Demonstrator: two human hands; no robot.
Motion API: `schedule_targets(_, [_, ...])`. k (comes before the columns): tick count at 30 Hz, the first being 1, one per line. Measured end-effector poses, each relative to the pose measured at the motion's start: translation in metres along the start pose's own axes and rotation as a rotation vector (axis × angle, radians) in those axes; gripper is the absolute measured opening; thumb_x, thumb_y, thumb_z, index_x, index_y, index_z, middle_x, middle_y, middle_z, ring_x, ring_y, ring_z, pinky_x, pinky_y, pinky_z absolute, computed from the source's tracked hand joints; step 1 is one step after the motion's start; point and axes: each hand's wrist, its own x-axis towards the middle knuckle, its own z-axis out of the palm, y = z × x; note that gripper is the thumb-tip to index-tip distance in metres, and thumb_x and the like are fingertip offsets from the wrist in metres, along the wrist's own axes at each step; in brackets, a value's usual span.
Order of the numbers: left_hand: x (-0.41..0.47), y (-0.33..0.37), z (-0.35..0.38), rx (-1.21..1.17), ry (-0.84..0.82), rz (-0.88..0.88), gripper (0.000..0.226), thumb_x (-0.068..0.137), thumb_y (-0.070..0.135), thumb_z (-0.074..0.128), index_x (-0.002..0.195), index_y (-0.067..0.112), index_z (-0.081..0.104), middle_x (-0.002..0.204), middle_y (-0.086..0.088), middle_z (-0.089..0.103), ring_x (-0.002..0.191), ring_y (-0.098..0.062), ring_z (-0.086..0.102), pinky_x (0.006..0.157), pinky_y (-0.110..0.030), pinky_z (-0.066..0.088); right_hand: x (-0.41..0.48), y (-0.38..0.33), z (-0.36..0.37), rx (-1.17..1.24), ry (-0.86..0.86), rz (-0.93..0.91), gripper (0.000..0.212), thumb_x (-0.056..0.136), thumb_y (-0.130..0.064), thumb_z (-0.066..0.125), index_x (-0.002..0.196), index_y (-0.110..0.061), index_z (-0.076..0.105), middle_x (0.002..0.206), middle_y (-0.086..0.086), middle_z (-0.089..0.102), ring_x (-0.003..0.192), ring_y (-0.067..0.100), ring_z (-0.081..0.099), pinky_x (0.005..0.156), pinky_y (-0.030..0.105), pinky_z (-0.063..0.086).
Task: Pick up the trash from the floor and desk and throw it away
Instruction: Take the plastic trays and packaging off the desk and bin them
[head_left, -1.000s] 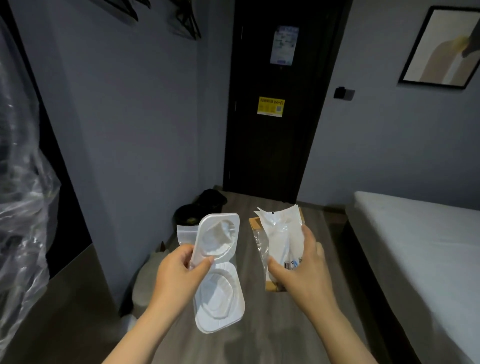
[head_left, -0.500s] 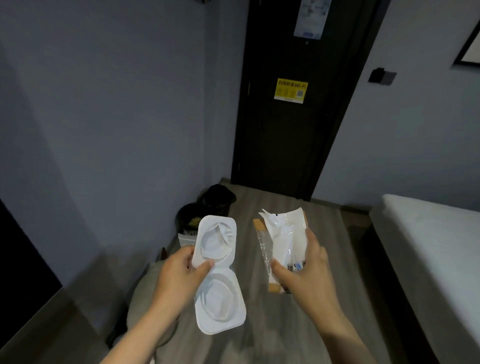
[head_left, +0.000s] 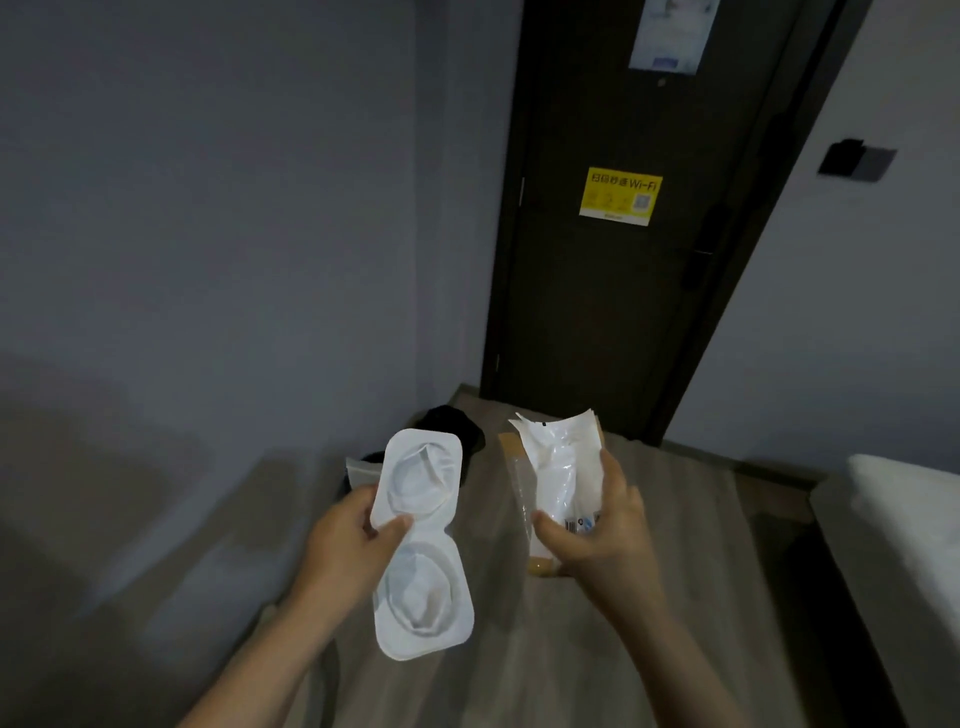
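- White two-cup plastic tray (head_left: 423, 545), half hiding a dark bin-like shape (head_left: 451, 419) I could barely make out, stood long-axis upright over the floor, pinched mid-length by the left hand (head_left: 348, 551).
- Right hand (head_left: 597, 540) gripped a crumpled white-and-clear wrapper (head_left: 558, 467), mouth up, base hidden.

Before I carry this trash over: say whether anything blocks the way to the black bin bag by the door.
Nothing visible does. The floor toward the black bin bag looks bare, though the white tray in the left hand hides part of it. The right hand holds a wrapper.
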Motion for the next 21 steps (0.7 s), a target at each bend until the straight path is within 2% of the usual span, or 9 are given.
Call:
schedule_targets(2, [0.026, -0.001, 0.007, 0.014, 0.016, -0.009, 0.01, 0.087, 0.022, 0.064, 0.095, 0.028, 0.062, 0.086, 0.008, 0.068, 0.076, -0.008, 0.063, 0.063, -0.022, 0.047, 0.029, 0.004, 0.008, -0.028, -0.025, 0.011, 0.108, 0.062, -0.049, 0.08, 0.146, -0.039, 0.013, 0.12, -0.008, 0.035, 0.111, 0.022, 0.051, 0.069, 0.044, 0.06])
schedule_targets(4, [0.053, -0.005, 0.013, 0.018, 0.032, -0.029, 0.014, 0.087, 0.021, 0.063, 0.101, 0.024, 0.063, 0.088, 0.007, 0.068, 0.079, -0.01, 0.064, 0.069, -0.028, 0.05, 0.058, 0.01, 0.019, -0.047, -0.039, 0.014, 0.108, 0.062, -0.049, 0.08, 0.146, -0.04, 0.012, 0.125, -0.006, 0.036, 0.112, 0.023, 0.052, 0.069, 0.044, 0.061])
schedule_targets(8, [0.112, -0.021, 0.024, 0.022, 0.029, -0.087, 0.016, 0.087, 0.023, 0.064, 0.104, 0.022, 0.064, 0.088, 0.005, 0.069, 0.078, -0.014, 0.065, 0.072, -0.035, 0.054, 0.114, 0.019, 0.047, -0.072, -0.072, 0.03, 0.109, 0.057, -0.06, 0.072, 0.145, -0.041, 0.011, 0.112, -0.014, 0.03, 0.111, 0.02, 0.05, 0.072, 0.042, 0.06])
schedule_targets(11, [0.165, -0.037, 0.03, 0.044, 0.022, -0.095, 0.019, 0.089, 0.026, 0.062, 0.108, 0.026, 0.062, 0.092, 0.006, 0.069, 0.081, -0.014, 0.065, 0.076, -0.039, 0.056, 0.161, 0.023, 0.074, -0.093, -0.083, 0.045, 0.109, 0.055, -0.063, 0.068, 0.145, -0.042, 0.011, 0.113, -0.013, 0.031, 0.107, 0.019, 0.052, 0.067, 0.038, 0.06])
schedule_targets(13, [0.205, -0.048, 0.031, 0.053, 0.035, -0.11, 0.019, 0.088, 0.026, 0.062, 0.107, 0.029, 0.061, 0.093, 0.008, 0.068, 0.081, -0.012, 0.065, 0.076, -0.038, 0.056, 0.194, 0.023, 0.095, -0.127, -0.099, 0.06, 0.108, 0.057, -0.064, 0.069, 0.145, -0.042, 0.009, 0.124, -0.008, 0.036, 0.106, 0.018, 0.053, 0.065, 0.035, 0.061])
schedule_targets(16, [0.261, -0.067, 0.028, 0.067, 0.04, -0.173, 0.015, 0.087, 0.023, 0.063, 0.101, 0.029, 0.061, 0.087, 0.009, 0.067, 0.076, -0.011, 0.063, 0.07, -0.036, 0.055, 0.238, 0.021, 0.128, -0.153, -0.153, 0.116, 0.108, 0.061, -0.06, 0.073, 0.144, -0.044, 0.006, 0.137, -0.004, 0.03, 0.107, 0.019, 0.055, 0.068, 0.037, 0.061])
schedule_targets(19, [0.309, -0.087, 0.023, 0.117, 0.008, -0.211, 0.012, 0.085, 0.022, 0.064, 0.096, 0.024, 0.06, 0.084, 0.006, 0.066, 0.072, -0.008, 0.06, 0.063, -0.03, 0.05, 0.274, 0.018, 0.157, -0.152, -0.183, 0.151, 0.108, 0.064, -0.053, 0.077, 0.145, -0.043, 0.006, 0.138, -0.004, 0.028, 0.104, 0.013, 0.046, 0.07, 0.037, 0.061])
schedule_targets(21, [0.338, -0.1, 0.02, 0.16, -0.027, -0.229, 0.016, 0.084, 0.023, 0.065, 0.099, 0.022, 0.06, 0.086, 0.005, 0.066, 0.074, -0.012, 0.061, 0.064, -0.028, 0.047, 0.295, 0.02, 0.175, -0.177, -0.202, 0.158, 0.107, 0.065, -0.052, 0.077, 0.146, -0.039, 0.008, 0.135, -0.003, 0.03, 0.102, 0.012, 0.044, 0.072, 0.036, 0.06])
